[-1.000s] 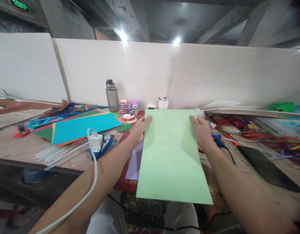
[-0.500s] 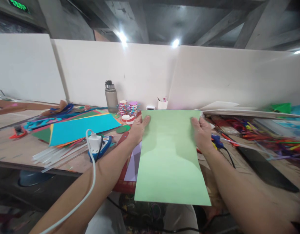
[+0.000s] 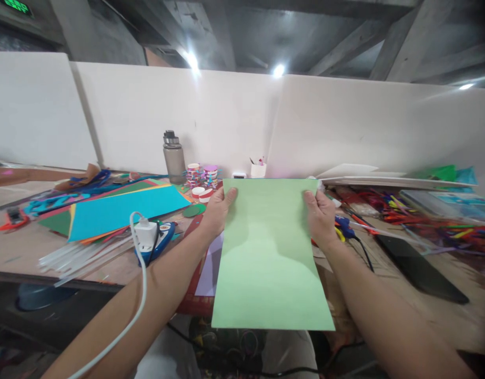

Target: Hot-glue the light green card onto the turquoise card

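A light green sheet of paper [image 3: 270,252] hangs in front of me, held near its two upper corners. My left hand [image 3: 220,210] is closed on its left edge, thumb on the near face and fingers behind. On the right edge my right hand [image 3: 320,213] grips it the same way. The lower edge of the sheet hangs over my lap. Behind it, partly covered, lie a lilac sheet [image 3: 208,273] and a dark red mat [image 3: 189,302] on the table.
Coloured sheets [image 3: 124,210], glue sticks [image 3: 80,258] and a power strip [image 3: 163,239] with a white plug lie left. A bottle [image 3: 173,158] and small decorated cylinders [image 3: 194,175] stand behind. To the right are a blue glue gun [image 3: 345,226], a black phone [image 3: 420,268] and pipe cleaners [image 3: 388,210].
The whole view has shifted slightly, so the table things appear a little further left. Both hands keep the same grip on the green sheet, which hangs much as before.
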The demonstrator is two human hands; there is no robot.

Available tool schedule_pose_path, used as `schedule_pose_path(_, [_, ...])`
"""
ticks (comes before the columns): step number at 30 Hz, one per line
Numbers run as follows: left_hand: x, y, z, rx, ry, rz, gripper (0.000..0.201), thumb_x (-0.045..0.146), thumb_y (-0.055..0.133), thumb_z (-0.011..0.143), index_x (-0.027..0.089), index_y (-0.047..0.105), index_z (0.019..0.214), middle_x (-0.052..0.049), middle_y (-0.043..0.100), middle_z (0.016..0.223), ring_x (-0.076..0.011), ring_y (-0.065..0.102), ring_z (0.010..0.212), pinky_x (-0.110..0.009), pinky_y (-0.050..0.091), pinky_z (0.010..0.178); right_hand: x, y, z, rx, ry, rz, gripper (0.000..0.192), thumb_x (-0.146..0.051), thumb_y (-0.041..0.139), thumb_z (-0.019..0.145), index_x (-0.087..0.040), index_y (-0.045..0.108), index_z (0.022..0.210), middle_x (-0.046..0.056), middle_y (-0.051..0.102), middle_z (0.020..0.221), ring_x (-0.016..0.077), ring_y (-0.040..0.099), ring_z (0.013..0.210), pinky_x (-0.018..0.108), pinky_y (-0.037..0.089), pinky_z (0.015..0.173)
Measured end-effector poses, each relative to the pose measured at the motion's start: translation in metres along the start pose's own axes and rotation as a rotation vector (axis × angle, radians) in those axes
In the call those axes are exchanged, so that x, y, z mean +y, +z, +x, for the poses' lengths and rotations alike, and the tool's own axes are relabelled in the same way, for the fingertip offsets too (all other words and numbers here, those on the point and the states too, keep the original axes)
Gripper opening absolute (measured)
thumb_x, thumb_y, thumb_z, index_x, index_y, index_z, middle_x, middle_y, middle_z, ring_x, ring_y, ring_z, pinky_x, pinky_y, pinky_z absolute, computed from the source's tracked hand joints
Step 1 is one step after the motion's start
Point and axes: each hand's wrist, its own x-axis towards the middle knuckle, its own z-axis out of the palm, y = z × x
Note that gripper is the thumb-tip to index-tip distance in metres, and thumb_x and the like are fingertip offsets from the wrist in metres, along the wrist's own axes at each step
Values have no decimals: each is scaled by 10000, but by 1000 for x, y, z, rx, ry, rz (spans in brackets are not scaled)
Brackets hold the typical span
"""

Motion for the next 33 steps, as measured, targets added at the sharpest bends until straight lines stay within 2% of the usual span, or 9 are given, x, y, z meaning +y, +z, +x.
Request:
schedule_pose_path(9, [-1, -3, 2, 6, -6, 31, 410, 455, 768, 657, 172, 616, 912, -23, 716, 791, -188, 680, 760, -275, 539, 696, -1, 1, -2, -1, 23, 58, 321, -500, 506, 828, -199, 584, 754, -15, 517, 701, 140, 421, 658, 253, 352, 641])
schedule_pose_path(13, [-1, -5, 3, -14, -4, 31, 401, 441, 763, 669, 173, 609, 925, -30, 717, 824, -195, 676, 824, -288, 532, 741, -2, 1, -2, 28, 10, 17, 335, -509, 494, 825, -198, 574, 730, -19, 494, 657, 141, 410, 636, 256, 344, 627])
schedule_pose_path(18, [-2, -7, 4, 1, 14, 50, 408, 451, 751, 676, 171, 606, 936, -35, 715, 864, -204, 667, 894, -303, 526, 791, -6, 1, -2, 1, -20, 15, 341, -528, 471, 833, -210, 591, 822, 2, 543, 730, 162, 455, 705, 256, 361, 660])
schedule_pose_path(25, [-4, -7, 4, -7, -19, 40, 393, 425, 749, 685, 157, 616, 940, -44, 720, 825, -212, 680, 836, -299, 539, 742, -9, 1, -3, 13, -30, -50, 374, -534, 419, 876, -218, 471, 681, -29, 383, 623, 130, 335, 602, 256, 280, 568])
schedule_pose_path(33, [-6, -8, 7, -3, -130, -9, 340, 384, 740, 701, 155, 618, 920, -44, 720, 787, -193, 689, 757, -295, 541, 729, -9, 3, -3, 9, 57, -22, 393, -536, 443, 859, -225, 375, 629, -40, 332, 613, 120, 309, 581, 256, 272, 541])
